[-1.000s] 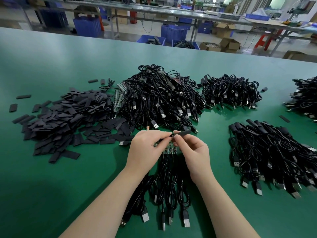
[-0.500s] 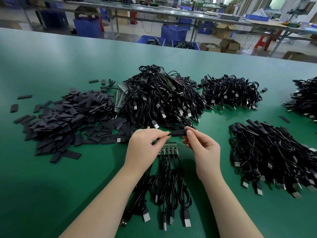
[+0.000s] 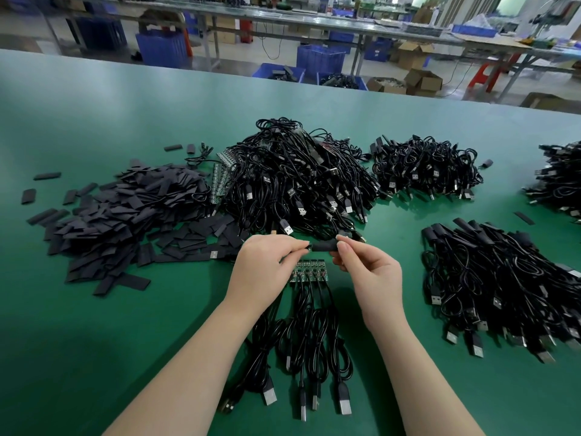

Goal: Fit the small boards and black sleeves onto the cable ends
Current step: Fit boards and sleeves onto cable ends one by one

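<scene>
Sleeve (image 3: pixel 323 246) — pinched between both hands, unlabelled.

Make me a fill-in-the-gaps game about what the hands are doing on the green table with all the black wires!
1. The left hand and right hand together hold one short black ____.
2. The heap of flat black rubber sleeves lies on the ____ side of the green table.
3. The row of small green circuit boards lies directly ____ the hands.

Missing words: sleeve; left; below
</scene>
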Action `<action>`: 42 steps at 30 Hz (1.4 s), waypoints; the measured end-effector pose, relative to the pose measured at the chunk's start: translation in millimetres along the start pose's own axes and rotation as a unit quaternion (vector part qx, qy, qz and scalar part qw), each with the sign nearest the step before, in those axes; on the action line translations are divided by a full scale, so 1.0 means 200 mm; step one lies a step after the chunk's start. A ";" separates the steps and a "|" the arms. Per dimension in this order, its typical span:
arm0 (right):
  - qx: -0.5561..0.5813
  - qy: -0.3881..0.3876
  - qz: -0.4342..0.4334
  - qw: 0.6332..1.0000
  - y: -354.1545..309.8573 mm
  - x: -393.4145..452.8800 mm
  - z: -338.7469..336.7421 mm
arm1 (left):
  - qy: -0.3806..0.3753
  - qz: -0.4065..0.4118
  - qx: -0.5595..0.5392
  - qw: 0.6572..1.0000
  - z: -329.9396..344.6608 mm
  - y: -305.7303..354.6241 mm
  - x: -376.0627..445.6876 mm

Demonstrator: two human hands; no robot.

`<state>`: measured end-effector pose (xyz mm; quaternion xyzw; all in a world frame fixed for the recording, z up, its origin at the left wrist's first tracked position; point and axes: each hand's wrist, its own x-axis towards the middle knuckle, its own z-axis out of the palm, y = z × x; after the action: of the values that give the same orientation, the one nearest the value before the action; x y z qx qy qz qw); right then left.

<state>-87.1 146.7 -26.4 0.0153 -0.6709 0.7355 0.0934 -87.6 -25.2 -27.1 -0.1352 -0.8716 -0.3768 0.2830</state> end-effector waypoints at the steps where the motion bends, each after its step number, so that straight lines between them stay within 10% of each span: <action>1: 0.005 0.003 0.001 1.000 0.00 0.00 0.00 | 0.000 0.006 0.006 1.000 0.00 0.00 0.00; 21: 0.014 -0.073 0.041 0.996 0.02 -0.01 0.02 | -0.114 -0.160 -0.168 0.966 0.01 0.01 0.01; 42: 0.013 -0.108 0.048 0.993 0.01 -0.01 0.01 | -0.124 -0.152 -0.177 0.965 0.01 0.01 0.01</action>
<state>-85.8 143.8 -27.6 0.0639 -0.6672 0.7419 -0.0157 -90.2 -22.4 -26.0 -0.0942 -0.8297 -0.5437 0.0837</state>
